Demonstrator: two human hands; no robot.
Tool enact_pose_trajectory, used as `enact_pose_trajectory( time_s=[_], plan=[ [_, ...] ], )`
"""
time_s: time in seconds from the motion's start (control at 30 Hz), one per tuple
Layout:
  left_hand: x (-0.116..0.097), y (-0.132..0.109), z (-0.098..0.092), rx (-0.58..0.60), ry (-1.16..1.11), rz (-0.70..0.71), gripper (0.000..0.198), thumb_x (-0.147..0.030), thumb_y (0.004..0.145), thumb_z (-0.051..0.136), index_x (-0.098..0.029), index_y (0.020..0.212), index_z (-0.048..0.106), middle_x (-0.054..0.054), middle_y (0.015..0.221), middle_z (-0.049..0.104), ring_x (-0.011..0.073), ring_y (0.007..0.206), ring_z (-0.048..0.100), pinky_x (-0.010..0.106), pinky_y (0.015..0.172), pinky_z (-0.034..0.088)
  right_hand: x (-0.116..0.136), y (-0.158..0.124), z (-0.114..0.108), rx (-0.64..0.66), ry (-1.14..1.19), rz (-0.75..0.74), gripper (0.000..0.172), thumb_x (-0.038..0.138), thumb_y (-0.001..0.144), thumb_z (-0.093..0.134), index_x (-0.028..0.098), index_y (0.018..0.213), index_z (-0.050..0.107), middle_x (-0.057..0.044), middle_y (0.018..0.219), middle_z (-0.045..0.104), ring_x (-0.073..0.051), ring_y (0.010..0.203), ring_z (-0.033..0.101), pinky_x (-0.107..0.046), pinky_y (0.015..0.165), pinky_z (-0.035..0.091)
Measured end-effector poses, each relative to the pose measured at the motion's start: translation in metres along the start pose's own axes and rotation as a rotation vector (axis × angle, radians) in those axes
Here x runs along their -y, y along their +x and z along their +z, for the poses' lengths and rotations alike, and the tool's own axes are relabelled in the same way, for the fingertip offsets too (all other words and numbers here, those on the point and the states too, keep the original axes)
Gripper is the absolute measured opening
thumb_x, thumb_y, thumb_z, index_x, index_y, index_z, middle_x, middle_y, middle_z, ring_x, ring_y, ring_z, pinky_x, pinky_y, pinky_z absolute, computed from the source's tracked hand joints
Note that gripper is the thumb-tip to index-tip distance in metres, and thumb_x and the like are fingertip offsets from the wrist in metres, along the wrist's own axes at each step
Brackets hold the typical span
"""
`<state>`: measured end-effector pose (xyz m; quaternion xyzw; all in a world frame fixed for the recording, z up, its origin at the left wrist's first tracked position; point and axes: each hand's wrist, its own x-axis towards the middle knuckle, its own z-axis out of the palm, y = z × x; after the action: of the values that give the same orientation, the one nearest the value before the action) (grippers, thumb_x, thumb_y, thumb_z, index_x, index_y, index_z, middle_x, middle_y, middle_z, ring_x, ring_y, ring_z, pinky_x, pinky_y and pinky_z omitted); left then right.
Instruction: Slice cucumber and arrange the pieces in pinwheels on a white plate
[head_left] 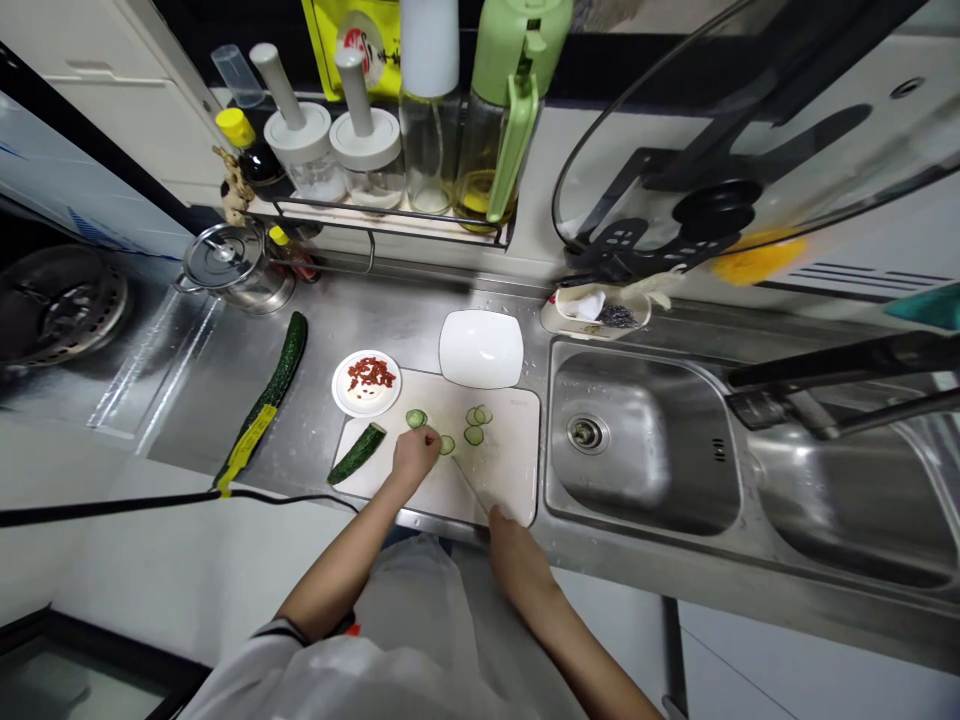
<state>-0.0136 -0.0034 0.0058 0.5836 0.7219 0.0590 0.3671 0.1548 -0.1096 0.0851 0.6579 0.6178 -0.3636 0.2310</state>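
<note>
My right hand (513, 545) is wrapped round the handle of a knife (471, 484), whose thin blade points up and left over the white cutting board (511, 470). My left hand (417, 453) hovers at or on the board with its fingers bunched together; what they hold, if anything, is too small to make out. One cucumber slice (447, 445) lies by the blade tip, beside those fingers. More slices (474, 435) lie at the right of the board, and a few (415, 418) just above my left hand. A cut cucumber piece (358, 454) rests on the board's left side.
A plate of chopped red pieces (366, 408) overlaps the board's upper left; a white dish (481, 348) sits behind it. A whole cucumber (279, 378) with a yellow label lies left. The sink (645, 440) is right, a lidded pot (236, 268) back left, a bottle rack (390, 222) above.
</note>
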Motion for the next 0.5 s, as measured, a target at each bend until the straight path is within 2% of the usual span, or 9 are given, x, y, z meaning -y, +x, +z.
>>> enact_pose_trajectory(
  time_s=[0.2, 0.37, 0.5],
  plan=[
    [0.005, 0.000, -0.010, -0.109, -0.043, 0.049, 0.016, -0.024, 0.078, 0.052, -0.022, 0.079, 0.067, 0.000, 0.073, 0.068, 0.0121, 0.067, 0.059, 0.021, 0.064, 0.037, -0.004, -0.001, 0.002, 0.011, 0.011, 0.002, 0.044, -0.003, 0.084, 0.025, 0.009, 0.114, 0.054, -0.017, 0.097, 0.068, -0.024, 0.093, 0.066, -0.027, 0.068, 0.049],
    [0.009, 0.006, -0.025, -0.211, -0.026, 0.028, 0.016, -0.025, 0.080, 0.050, -0.019, 0.079, 0.065, 0.001, 0.072, 0.066, 0.0118, 0.064, 0.057, 0.021, 0.063, 0.036, -0.002, -0.001, 0.002, 0.007, 0.015, 0.008, 0.042, -0.004, 0.082, 0.027, 0.009, 0.111, 0.055, -0.017, 0.095, 0.068, -0.023, 0.092, 0.066, -0.026, 0.068, 0.049],
    [0.009, 0.009, -0.032, -0.269, 0.008, 0.010, 0.019, -0.025, 0.083, 0.047, -0.019, 0.083, 0.065, 0.002, 0.075, 0.067, 0.0137, 0.067, 0.058, 0.023, 0.068, 0.038, -0.003, 0.001, 0.006, -0.007, 0.003, 0.019, 0.042, -0.004, 0.083, 0.026, 0.009, 0.110, 0.055, -0.017, 0.094, 0.068, -0.023, 0.091, 0.066, -0.026, 0.067, 0.049]
  ],
)
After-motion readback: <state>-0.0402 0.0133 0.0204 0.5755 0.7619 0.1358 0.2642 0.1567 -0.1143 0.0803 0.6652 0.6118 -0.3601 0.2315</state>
